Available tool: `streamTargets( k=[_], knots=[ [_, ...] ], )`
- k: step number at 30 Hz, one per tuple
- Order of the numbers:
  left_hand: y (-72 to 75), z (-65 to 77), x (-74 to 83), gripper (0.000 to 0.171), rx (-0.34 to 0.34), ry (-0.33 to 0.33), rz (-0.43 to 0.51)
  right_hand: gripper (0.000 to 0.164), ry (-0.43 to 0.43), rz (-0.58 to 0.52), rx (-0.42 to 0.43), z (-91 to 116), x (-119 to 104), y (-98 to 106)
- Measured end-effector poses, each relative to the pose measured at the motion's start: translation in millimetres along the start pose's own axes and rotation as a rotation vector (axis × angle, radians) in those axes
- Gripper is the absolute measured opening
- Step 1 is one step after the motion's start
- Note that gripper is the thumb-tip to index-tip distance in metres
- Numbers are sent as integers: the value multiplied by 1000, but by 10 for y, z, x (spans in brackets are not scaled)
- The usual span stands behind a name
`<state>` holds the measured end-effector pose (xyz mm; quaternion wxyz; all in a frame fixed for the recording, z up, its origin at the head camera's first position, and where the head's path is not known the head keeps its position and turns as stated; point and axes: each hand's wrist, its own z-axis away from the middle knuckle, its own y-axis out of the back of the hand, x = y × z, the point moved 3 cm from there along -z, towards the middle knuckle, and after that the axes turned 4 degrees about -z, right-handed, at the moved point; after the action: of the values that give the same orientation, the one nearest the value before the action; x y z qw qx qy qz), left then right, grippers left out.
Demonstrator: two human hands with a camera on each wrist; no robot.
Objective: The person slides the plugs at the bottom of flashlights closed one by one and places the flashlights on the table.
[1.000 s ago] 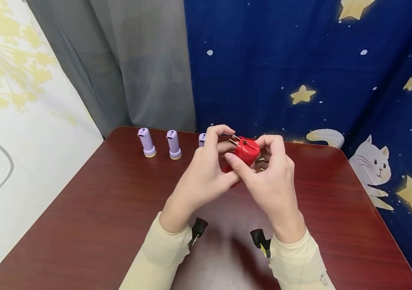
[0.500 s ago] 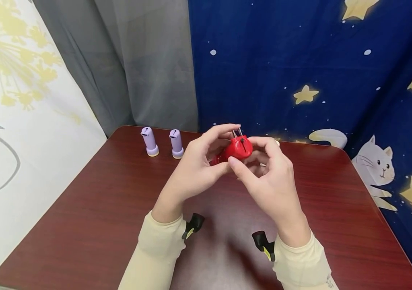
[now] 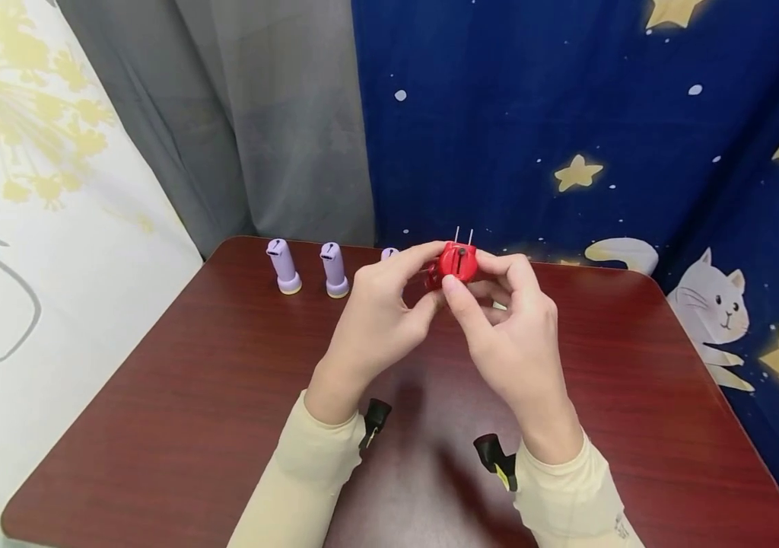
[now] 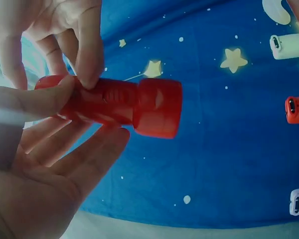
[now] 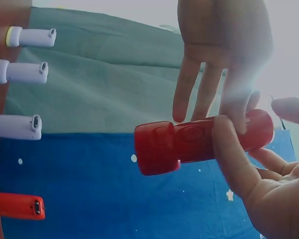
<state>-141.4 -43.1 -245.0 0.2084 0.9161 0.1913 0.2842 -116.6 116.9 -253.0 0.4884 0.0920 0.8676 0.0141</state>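
Both hands hold a red plug-in flashlight up over the table. Its tail end faces the head camera, with a dark slot and two thin metal prongs standing upward. Around the body from the left, my left hand grips it with thumb and fingers. My right hand pinches the tail end between thumb and fingers. The wide lamp head points away, free of the fingers in the left wrist view. A ribbed switch shows on the barrel there.
On the back of the brown table, lavender flashlights stand upright in a row. Another red flashlight and a whitish one stand there too, hidden behind my hands in the head view. Curtains hang behind the table.
The flashlight has turned in the fingers: its prongs, earlier slanting up to the left, now point straight up. Both hands stay around it, slightly raised.
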Motion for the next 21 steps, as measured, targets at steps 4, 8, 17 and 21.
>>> streamTargets(
  k=[4,8,17,21],
  knots=[
    [-10,6,0,44,5,-28,-19,27,-44,-83,-16,-16,19,14],
    [-18,5,-4,43,1,-46,-7,21,-65,-125,-23,-35,30,35],
    [-15,17,-3,39,-18,-43,-23,18,-83,-59,-33,-39,23,39],
    [-7,15,16,35,-24,-57,-25,19,-99,-24,-34,-30,27,50]
  ],
)
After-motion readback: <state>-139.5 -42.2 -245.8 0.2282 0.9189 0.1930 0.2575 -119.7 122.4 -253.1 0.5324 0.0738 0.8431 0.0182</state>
